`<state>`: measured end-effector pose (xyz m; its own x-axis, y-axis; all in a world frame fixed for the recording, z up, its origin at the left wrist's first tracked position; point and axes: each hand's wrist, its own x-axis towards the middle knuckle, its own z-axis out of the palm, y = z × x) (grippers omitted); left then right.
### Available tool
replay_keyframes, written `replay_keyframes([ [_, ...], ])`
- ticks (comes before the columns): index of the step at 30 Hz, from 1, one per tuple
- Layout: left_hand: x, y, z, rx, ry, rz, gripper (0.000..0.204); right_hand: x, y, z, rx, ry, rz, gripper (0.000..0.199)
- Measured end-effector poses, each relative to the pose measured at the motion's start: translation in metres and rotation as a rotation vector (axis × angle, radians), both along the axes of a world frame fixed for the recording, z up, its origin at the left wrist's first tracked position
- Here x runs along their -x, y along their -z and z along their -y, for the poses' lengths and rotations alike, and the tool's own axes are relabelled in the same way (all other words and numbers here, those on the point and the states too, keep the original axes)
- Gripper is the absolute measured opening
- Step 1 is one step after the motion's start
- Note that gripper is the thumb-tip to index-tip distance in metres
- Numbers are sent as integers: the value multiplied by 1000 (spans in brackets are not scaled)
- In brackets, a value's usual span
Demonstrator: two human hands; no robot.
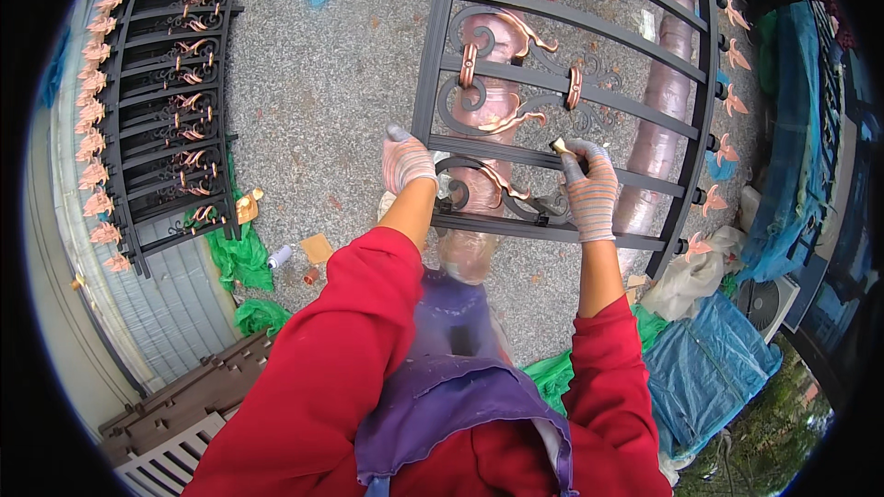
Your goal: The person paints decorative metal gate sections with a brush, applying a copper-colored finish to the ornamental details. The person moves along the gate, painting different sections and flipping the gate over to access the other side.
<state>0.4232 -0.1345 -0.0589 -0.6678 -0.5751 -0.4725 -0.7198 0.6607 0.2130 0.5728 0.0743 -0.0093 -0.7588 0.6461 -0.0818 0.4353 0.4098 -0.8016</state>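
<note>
A black metal fence panel (543, 79) with scrolls and copper-coloured leaf ornaments lies before me, raised on plastic-wrapped rolls. My left hand (406, 162), in a striped glove with grey fingertips, is closed at the panel's near left edge; some of its fingers are hidden. Above a crossbar, my right hand (590, 189), gloved alike, pinches a small pale piece with a dark edge (558, 144). Its exact kind is too small to make out. Just left of that hand sits a scroll with a copper-edged leaf (502, 182).
A second black panel (175, 83) with copper leaf tips stands at the left. Beneath the near panel runs a pinkish wrapped roll (656, 138). Green netting (241, 258), a small white bottle (279, 257) and a blue tarp (709, 364) lie around on the grey ground (304, 83).
</note>
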Motion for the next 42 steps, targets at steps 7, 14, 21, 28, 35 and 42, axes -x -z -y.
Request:
replay_keyframes([
  [7,2,-6,-1,-8,10,14,60,61,19,4,-143,-104,92,14],
  [14,4,-4,-2,2,-2,2,56,90,39,-6,-555,-397,251,12],
  [21,6,4,2,3,-33,10,56,98,29,-13,-517,-377,181,9],
  [28,7,-5,-3,5,-21,10,59,100,32,-21,-579,-367,218,11],
  [35,5,3,1,-16,-18,54,59,99,31,-19,-628,-392,306,10],
  [42,8,-6,-4,10,-9,34,58,103,27,-11,-646,-533,399,9],
])
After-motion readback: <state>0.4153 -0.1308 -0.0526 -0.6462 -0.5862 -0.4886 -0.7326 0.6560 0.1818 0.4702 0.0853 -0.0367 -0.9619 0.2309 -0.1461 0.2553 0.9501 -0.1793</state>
